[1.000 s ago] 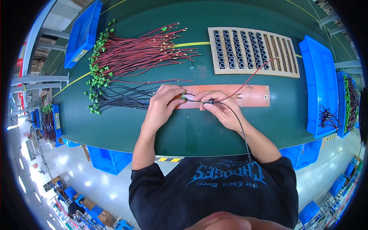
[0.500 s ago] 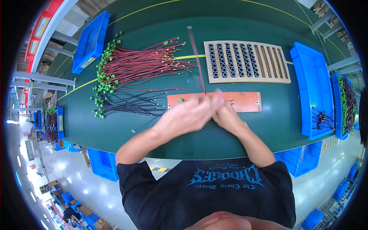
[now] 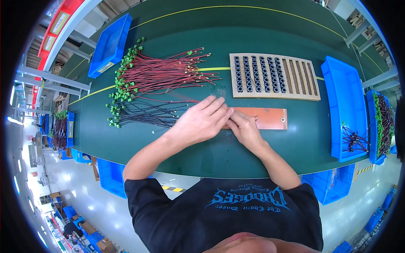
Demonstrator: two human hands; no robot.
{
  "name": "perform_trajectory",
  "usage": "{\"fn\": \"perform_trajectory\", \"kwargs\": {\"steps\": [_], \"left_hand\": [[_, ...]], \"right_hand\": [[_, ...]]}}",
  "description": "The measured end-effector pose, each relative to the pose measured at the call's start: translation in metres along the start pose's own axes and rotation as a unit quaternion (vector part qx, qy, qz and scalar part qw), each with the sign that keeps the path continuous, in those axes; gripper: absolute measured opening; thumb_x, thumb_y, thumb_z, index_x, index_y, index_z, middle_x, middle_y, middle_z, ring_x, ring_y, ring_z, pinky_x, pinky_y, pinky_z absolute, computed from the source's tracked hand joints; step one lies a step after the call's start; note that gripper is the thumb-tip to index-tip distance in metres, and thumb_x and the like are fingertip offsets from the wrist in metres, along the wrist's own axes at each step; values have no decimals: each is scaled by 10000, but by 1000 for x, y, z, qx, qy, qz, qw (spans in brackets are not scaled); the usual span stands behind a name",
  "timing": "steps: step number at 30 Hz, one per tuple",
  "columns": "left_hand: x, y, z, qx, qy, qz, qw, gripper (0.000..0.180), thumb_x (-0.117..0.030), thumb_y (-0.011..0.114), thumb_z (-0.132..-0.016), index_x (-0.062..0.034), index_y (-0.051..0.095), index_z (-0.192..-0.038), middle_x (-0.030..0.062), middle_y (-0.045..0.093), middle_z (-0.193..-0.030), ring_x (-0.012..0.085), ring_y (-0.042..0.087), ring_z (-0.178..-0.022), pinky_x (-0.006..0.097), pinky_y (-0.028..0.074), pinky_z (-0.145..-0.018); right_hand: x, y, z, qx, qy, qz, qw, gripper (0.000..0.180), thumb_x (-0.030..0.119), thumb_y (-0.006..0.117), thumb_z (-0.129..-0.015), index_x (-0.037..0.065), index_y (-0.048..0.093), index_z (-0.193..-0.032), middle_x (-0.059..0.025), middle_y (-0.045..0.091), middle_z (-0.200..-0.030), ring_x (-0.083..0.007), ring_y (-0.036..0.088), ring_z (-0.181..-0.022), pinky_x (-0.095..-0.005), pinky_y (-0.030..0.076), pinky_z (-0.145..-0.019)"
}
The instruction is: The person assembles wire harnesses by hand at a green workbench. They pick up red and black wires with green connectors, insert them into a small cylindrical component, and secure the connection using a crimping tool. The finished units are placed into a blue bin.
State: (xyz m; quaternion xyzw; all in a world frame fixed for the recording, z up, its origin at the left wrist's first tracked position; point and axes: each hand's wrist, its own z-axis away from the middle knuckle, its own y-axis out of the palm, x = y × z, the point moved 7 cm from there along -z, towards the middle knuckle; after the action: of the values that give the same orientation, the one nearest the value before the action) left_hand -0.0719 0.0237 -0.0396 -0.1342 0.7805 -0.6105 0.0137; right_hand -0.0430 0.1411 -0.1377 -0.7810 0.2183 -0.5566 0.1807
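pressing together over the near edge of the orange board (image 3: 270, 118), the left hand (image 3: 201, 122) and the right hand (image 3: 244, 129) meet fingertip to fingertip, and the main risk i judge from here is a slip: whatever thin piece sits between the fingertips could twist or drop out of the pinch, because the left hand covers the meeting point and the fingers work nearly blind. the left hand lies fairly flat, fingers long and close together, their tips touching the right hand's; the right hand is curled narrow, thumb and first fingers pinched; what either holds i cannot tell, possibly a wire end, since the spot is hidden. a second hazard is the left forearm sweeping the loose dark wires (image 3: 143, 116) lying just beyond and to the left of the left hand, dragging them out of order. further out the same way lie the red wires (image 3: 168, 74) with green ends. straight ahead of the right hand, past the board, sits the wooden slotted tray (image 3: 303, 76), partly filled with dark rings. well off to the right stands a blue bin (image 3: 341, 97) on the green table (image 3: 219, 156).
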Motion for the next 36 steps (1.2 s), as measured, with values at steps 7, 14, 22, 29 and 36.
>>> {"fn": "perform_trajectory", "kwargs": {"steps": [7, 14, 22, 29, 36], "left_hand": [[17, 10, 4, 99, -8, -57, 993, 254, -167, 688, -728, -13, 704, -930, 48, 585, -848, 218, 574, -914, 365, 472, -855], [112, -12, 53, 36, -239, -170, 955, 238, -22, 683, -783, 37, 726, -1009, 145, 694, -964, 284, 673, -919, 379, 579, -852], [27, 83, 26, -367, -367, 621, 588, 244, 65, 576, -1008, 2, 735, -1182, 137, 744, -1157, 175, 722, -960, 304, 585, -890], [15, 132, 17, -326, -441, 681, 485, 193, -18, 589, -1042, 9, 730, -1171, 102, 744, -1182, 144, 724, -873, 256, 603, -755], [19, 124, 21, -375, -399, 611, 571, 144, 20, 678, -968, 20, 761, -1085, 112, 726, -1088, 166, 714, -946, 294, 602, -849]], "right_hand": [[2, 1, -2, -10, 24, -29, 999, 234, 73, 726, -933, -20, 692, -1145, -182, 748, -1020, -356, 744, -866, -411, 602, -741], [-14, 7, -1, -18, 81, -108, 991, 227, 56, 701, -959, -36, 687, -1165, -187, 759, -1045, -292, 774, -876, -371, 618, -752], [-20, 13, 8, -40, 86, -165, 982, 160, 15, 658, -984, -37, 683, -1133, -170, 760, -972, -256, 782, -870, -352, 635, -749], [-15, 3, 4, -59, 54, -106, 991, 162, 24, 686, -968, -24, 675, -1122, -191, 754, -940, -318, 768, -824, -385, 601, -722], [34, -20, -1, -52, -102, 131, 985, 232, 37, 759, -883, 21, 691, -1104, -113, 719, -942, -330, 708, -919, -398, 561, -796]]}}
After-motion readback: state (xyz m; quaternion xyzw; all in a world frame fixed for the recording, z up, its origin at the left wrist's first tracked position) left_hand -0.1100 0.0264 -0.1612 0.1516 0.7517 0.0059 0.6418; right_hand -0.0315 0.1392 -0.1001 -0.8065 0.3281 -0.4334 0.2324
